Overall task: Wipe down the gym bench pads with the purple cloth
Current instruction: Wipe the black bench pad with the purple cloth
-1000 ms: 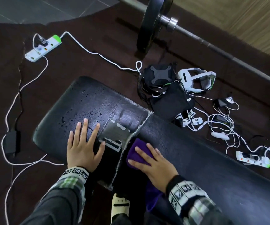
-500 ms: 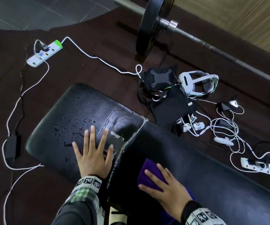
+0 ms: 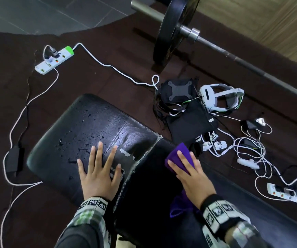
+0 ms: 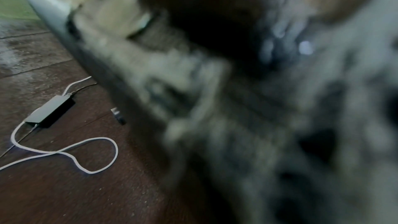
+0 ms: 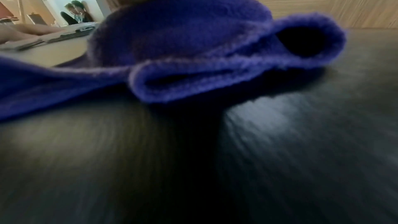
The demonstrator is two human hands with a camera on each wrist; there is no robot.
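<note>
While flat, right-hand fingers point(image 3: 183, 161) press purple cloth point(image 3: 181, 153) underneath.

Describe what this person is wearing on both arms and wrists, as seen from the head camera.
Both hands are bare: no gloves or rings visible on the left hand or right hand. Each wrist carries a band of white blocks printed with black square fiducial markers, the left wristband and right wristband. Behind them, both sleeves are plaid in grey, white and green.

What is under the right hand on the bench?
The purple cloth lies under the right hand, pressed flat onto the black pad. Folds stick out past the fingertips and behind the wrist. The pad surface beneath the cloth is covered.
</note>
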